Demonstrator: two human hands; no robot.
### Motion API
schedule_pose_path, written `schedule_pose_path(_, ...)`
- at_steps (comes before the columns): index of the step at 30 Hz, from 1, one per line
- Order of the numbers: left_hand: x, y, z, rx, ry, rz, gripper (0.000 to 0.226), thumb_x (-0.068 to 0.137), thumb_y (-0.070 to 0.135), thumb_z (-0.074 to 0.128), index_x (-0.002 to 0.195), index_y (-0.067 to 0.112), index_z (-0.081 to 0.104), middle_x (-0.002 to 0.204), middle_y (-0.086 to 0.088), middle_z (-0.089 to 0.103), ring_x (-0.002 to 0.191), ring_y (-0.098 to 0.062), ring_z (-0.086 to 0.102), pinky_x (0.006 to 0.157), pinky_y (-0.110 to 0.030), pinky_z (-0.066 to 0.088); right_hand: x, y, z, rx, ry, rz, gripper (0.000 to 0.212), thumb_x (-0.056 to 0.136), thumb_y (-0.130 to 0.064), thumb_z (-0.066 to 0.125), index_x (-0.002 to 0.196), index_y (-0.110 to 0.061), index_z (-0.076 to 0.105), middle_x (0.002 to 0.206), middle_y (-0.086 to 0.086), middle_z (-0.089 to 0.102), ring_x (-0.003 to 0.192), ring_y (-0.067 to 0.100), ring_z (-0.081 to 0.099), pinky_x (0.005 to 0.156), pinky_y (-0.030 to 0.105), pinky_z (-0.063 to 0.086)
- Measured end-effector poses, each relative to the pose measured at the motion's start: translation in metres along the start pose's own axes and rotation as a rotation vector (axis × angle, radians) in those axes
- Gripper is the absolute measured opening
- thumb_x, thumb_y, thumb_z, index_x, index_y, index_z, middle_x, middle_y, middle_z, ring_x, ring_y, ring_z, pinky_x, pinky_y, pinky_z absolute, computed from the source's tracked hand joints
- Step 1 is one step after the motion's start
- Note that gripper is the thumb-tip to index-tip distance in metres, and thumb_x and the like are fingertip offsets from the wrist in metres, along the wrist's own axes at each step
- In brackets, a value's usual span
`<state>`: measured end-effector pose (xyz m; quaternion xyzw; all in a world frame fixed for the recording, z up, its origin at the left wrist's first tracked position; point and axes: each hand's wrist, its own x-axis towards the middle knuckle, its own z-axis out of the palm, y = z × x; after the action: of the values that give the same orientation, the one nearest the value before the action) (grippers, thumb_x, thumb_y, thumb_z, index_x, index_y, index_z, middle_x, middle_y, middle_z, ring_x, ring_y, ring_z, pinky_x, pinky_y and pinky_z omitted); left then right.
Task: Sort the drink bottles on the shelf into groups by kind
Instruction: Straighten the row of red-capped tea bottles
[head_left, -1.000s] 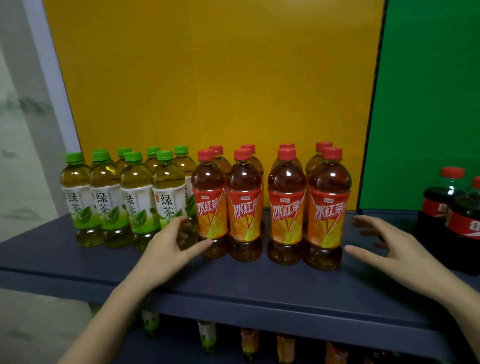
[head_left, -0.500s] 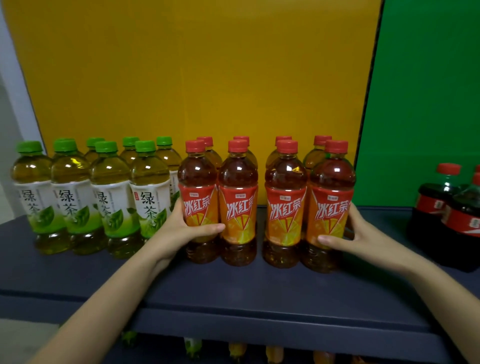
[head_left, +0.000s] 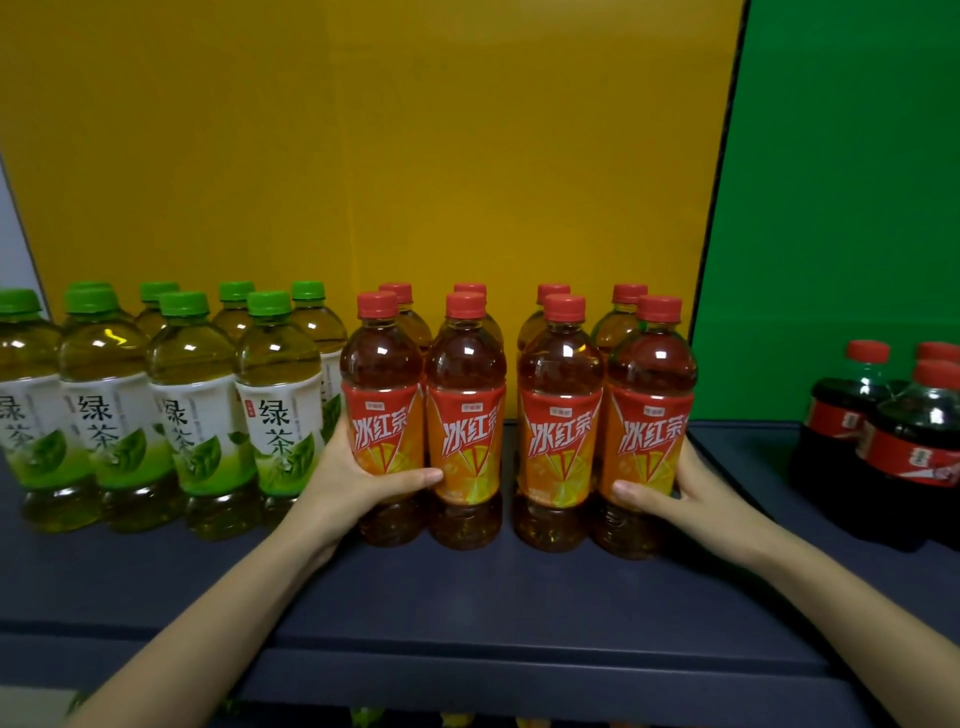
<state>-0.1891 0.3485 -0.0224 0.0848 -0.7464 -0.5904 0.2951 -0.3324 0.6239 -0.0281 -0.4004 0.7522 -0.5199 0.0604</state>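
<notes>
Several iced red tea bottles (head_left: 465, 415) with red caps and orange labels stand in two rows at the shelf's middle. My left hand (head_left: 353, 480) grips the leftmost front red tea bottle (head_left: 382, 415), thumb across its label. My right hand (head_left: 691, 493) grips the rightmost front red tea bottle (head_left: 649, 421) from its right side. Several green tea bottles (head_left: 195, 410) with green caps stand grouped on the left, close against the red tea. Dark cola bottles (head_left: 909, 436) with red caps stand apart at the right.
The dark blue shelf (head_left: 467, 608) has bare room in front of the bottles and between the red tea and the cola. Behind are a yellow panel (head_left: 363, 156) and a green panel (head_left: 852, 182). Bottles on a lower shelf show faintly at the bottom edge.
Both hands came in from the open shelf front and closed on the two outer front red tea bottles. The view moved closer and slightly right.
</notes>
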Motion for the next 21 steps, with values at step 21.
schedule_pose_path(21, -0.0021, 0.0021, 0.0045, 0.064, -0.021, -0.016, 0.090, 0.056, 0.023, 0.082, 0.133, 0.026, 0.037, 0.119, 0.008, 0.061, 0.105, -0.005, 0.061, 0.083, -0.023, 0.051, -0.0007, -0.0024, -0.0007, -0.156, -0.035, -0.074, 0.092, 0.054, -0.078, 0.064, 0.131, -0.057, 0.017, 0.141, -0.018, 0.034, 0.128, -0.002, 0.038, 0.108, 0.038, 0.036)
